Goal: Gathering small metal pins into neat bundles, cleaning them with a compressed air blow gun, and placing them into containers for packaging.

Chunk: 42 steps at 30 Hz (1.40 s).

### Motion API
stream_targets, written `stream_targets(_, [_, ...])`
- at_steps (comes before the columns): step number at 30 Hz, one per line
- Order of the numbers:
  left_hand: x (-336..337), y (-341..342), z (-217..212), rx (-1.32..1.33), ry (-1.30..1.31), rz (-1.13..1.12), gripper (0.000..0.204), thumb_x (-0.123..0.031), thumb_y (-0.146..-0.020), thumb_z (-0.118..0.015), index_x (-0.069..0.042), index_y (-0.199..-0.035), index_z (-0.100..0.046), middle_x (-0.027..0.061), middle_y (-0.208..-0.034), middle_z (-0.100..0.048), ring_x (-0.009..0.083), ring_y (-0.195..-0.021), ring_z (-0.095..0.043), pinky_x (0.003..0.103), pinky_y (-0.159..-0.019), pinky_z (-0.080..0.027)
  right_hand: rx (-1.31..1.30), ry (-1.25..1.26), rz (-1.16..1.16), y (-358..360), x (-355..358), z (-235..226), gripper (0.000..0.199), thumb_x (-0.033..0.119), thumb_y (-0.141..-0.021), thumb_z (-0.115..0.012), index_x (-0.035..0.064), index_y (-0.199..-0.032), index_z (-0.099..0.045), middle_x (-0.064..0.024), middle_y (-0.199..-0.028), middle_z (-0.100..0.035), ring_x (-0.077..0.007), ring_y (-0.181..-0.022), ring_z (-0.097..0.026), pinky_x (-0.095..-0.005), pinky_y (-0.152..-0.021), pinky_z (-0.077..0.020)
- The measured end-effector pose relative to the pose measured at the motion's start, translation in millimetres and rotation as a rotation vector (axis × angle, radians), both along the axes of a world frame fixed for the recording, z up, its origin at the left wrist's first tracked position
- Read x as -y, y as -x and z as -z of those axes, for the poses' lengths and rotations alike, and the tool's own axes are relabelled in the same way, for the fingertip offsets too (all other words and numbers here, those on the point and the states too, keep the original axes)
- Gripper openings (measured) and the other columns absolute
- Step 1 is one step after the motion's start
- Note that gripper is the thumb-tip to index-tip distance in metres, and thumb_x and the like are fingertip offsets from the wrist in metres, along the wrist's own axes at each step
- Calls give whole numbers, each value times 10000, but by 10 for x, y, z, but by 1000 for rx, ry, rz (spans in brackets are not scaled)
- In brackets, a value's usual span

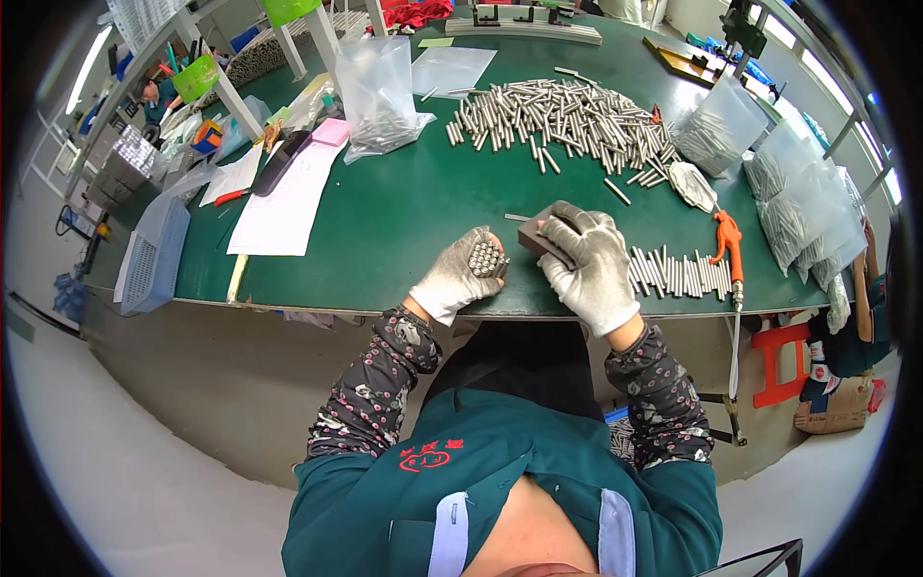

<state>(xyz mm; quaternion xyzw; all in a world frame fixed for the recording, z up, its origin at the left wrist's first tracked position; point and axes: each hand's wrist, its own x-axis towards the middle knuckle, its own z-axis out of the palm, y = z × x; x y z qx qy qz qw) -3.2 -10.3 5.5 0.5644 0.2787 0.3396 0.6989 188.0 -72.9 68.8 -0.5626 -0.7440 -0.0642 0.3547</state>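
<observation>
My gloved left hand (pixel 456 277) is closed around a bundle of short metal pins (pixel 486 259), their round ends facing my right hand. In my gloved right hand (pixel 588 264) is a dark rectangular block (pixel 535 238), gripped from above just over the green table (pixel 375 250). A single pin (pixel 516 217) lies by the block's left edge. Right of that hand, a row of pins (pixel 681 274) lies side by side near the table's front edge. Farther back spreads a large loose heap of the same pins (pixel 567 113).
An orange air gun (pixel 728 240) with a hose lies at the right. Clear bags of pins (pixel 806 207) stand beyond it; another bag (pixel 379 106) stands back left. Papers (pixel 284 207), a dark case (pixel 282 162) and a blue basket (pixel 156 252) are leftward. A red stool (pixel 781 365) stands below right.
</observation>
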Motion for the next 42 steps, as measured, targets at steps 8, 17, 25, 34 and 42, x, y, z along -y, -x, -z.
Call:
stream_targets(8, [-20, -5, 88, 126, 68, -29, 700, 58, -631, -710, -42, -1244, -387, 22, -1055, -516, 123, -995, -498, 256, -839, -439, 238, -88, 70, 78, -56, -157, 298, 135, -659, -559, 191, -943, -630, -25, -1014, -563, -249, -863, -517, -382, -718, -404])
stream_targets(17, [2, 12, 72, 58, 23, 6, 594, 62, -629, -679, -47, -1160, -437, 12, -970, -519, 93, -904, -509, 240, -799, -442, 184, -52, 122, 21, -65, -171, 266, 167, -641, -608, 158, -906, -621, -61, -1041, -559, -280, -985, -511, -392, -807, -401])
stream_targets(25, [-12, -2, -6, -33, -68, -40, 436, 49, -617, -685, -52, -982, -469, -16, -820, -525, 81, -779, -511, 228, -737, -437, 162, -47, 132, -12, -107, -97, 305, 138, -650, -594, 149, -951, -644, -61, -1091, -563, -291, -951, -515, -413, -782, -407])
stream_targets(34, [13, -5, -20, -98, -97, -40, 394, 52, -642, -676, -68, -961, -477, -33, -815, -512, 62, -776, -503, 216, -740, -429, 82, 34, 85, -80, -93, 164, 347, 175, -640, -627, 139, -985, -645, -84, -1085, -580, -318, -979, -517, -413, -799, -420])
stream_targets(42, [8, 8, -62, -76, -70, -13, 393, 78, -650, -660, -72, -961, -474, -31, -834, -518, 61, -787, -509, 208, -745, -431, 81, 112, 44, -30, -78, 253, 417, 228, -640, -656, 131, -1044, -612, -100, -1161, -533, -341, -1112, -444, -471, -879, -369])
